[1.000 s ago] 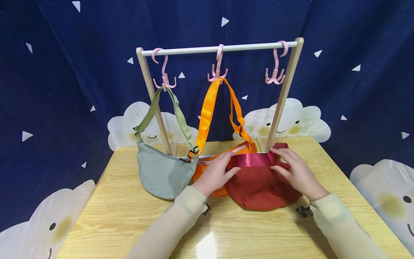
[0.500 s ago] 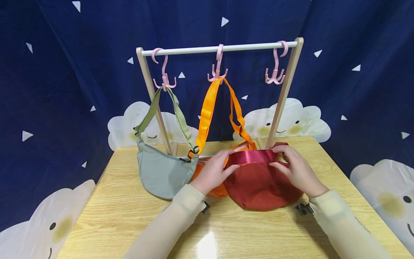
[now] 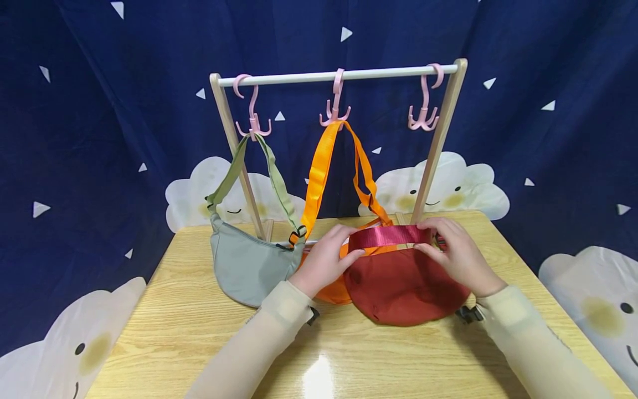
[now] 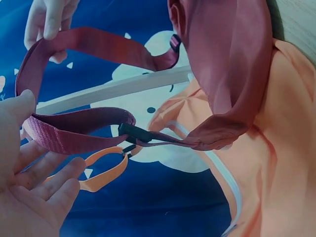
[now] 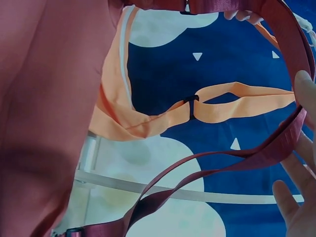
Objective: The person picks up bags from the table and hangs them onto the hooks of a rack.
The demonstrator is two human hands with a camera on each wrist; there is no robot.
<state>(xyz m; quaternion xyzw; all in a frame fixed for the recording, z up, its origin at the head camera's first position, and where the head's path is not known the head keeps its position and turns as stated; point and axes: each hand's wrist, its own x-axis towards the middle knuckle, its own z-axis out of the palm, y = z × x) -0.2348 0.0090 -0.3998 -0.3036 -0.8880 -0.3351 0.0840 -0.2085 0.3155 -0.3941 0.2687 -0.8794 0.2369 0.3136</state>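
Note:
A dark red crossbody bag (image 3: 404, 288) stands on the table, its shiny strap (image 3: 384, 236) stretched level above it. My left hand (image 3: 325, 259) pinches the strap's left end between thumb and fingers. At the other end my right hand (image 3: 457, 256) pinches it the same way. In the left wrist view the strap loops out from a black buckle (image 4: 133, 132) beside the thumb. The right wrist view shows the strap's lower length twisted. Just behind the red bag, partly hidden by it, hangs an orange bag (image 3: 335, 292) with its strap (image 3: 319, 172) on a pink hook.
A rack with a white bar (image 3: 299, 78) and wooden posts stands at the back of the table (image 3: 164, 332). A grey-green bag (image 3: 254, 266) hangs from the left pink hook (image 3: 254, 124). The right pink hook (image 3: 423, 119) carries no bag.
Both hands have risen slightly and moved away from me, lifting the red strap off the bag's top so that orange shows beneath it. The hung bags stay put.

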